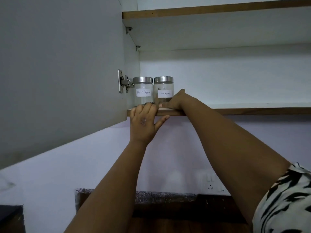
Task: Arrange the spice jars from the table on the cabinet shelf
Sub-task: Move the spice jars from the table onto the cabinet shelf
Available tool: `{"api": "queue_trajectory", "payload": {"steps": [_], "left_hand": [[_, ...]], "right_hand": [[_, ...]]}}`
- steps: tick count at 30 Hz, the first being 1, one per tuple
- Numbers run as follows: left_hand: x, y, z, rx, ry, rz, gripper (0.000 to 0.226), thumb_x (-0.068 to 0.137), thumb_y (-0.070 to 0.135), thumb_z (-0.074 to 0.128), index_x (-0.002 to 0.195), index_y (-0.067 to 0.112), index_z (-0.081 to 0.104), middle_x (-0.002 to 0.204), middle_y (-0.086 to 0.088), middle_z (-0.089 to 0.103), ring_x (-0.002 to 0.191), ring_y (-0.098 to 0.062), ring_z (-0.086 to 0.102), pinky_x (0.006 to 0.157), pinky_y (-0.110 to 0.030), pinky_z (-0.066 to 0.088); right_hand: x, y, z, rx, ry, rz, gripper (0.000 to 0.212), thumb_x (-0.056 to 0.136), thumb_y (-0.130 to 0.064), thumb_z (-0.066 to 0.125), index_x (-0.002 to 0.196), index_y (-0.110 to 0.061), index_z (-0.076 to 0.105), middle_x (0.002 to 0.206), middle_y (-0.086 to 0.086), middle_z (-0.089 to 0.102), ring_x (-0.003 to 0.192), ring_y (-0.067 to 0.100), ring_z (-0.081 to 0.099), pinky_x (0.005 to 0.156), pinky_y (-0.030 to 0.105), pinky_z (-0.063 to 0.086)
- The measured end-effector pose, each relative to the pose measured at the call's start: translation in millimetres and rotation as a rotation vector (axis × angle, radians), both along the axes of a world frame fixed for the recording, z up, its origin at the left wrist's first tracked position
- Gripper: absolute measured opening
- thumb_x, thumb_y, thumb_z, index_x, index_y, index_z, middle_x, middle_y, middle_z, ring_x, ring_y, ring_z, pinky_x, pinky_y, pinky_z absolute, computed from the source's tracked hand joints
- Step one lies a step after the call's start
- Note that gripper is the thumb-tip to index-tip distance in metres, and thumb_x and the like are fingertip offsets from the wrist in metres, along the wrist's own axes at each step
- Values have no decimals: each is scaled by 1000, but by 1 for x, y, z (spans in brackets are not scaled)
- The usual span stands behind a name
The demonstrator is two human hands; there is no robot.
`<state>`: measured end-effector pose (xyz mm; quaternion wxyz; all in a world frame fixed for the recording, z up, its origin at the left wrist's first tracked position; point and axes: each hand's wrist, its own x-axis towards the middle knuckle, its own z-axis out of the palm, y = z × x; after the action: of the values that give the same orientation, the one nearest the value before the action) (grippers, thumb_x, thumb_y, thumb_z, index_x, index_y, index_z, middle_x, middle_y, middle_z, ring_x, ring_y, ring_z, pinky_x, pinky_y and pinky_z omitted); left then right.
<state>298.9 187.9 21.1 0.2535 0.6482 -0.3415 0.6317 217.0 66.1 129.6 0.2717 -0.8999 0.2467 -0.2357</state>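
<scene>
Spice jars: black pepper jar (143, 91) beside door hinge (124, 83); second jar (163, 91) touching its right. Right hand (175, 100) wraps second jar; left hand (144, 122) curls over shelf (235, 111) edge.

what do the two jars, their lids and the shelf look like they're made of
Jars, the black pepper jar and the second jar: clear, glossy, see-through walls, so likely glass, possibly clear plastic. Lids: brushed silver sheen, probably metal. Shelf: smooth white top with a brown wood-look front edge, likely laminated board.
</scene>
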Motion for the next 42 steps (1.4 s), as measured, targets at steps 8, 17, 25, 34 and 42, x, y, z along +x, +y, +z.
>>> {"api": "queue_trajectory", "payload": {"steps": [8, 17, 25, 34, 42], "left_hand": [[-48, -6, -23, -137, 152, -124, 36, 90, 37, 58, 106, 5, 62, 106, -12, 62, 100, -32, 58, 90, -43, 44], [-107, -41, -219, 235, 573, -311, 54, 87, 23, 59, 136, 3, 49, 130, -14, 57, 115, -32, 55, 88, -42, 47], [-148, -10, -367, 759, 1181, -167, 70, 92, 24, 58, 151, 12, 22, 144, -10, 38, 130, -29, 39, 99, -42, 38], [-141, 2, -399, 945, 1533, -129, 117, 65, 44, 85, 152, 13, 13, 155, -11, 22, 142, -31, 24, 110, -44, 33], [-154, -24, -354, 87, 1928, -869, 64, 76, 20, 81, 130, 18, 46, 126, -8, 54, 102, -18, 60, 72, -27, 58]], "right_hand": [[-70, -2, -85, -756, -356, -170, 62, 94, -53, 39, 134, -8, 48, 129, 17, 57, 122, 36, 52, 102, 42, 34], [-116, -29, -313, -403, -197, -148, 75, 93, -37, 53, 153, -7, 19, 159, 15, 19, 149, 29, 11, 121, 38, 8], [-143, -8, -468, -257, 645, 38, 78, 82, -47, 66, 145, -17, 33, 149, 11, 35, 140, 31, 27, 118, 42, 19], [-150, -12, -496, 25, 618, 170, 79, 76, -34, 79, 142, -22, 36, 145, 10, 32, 133, 32, 36, 105, 40, 40], [-140, -65, -408, 552, 88, 87, 75, 77, -50, 73, 141, -32, 40, 134, 4, 50, 118, 26, 54, 97, 44, 51]]}}
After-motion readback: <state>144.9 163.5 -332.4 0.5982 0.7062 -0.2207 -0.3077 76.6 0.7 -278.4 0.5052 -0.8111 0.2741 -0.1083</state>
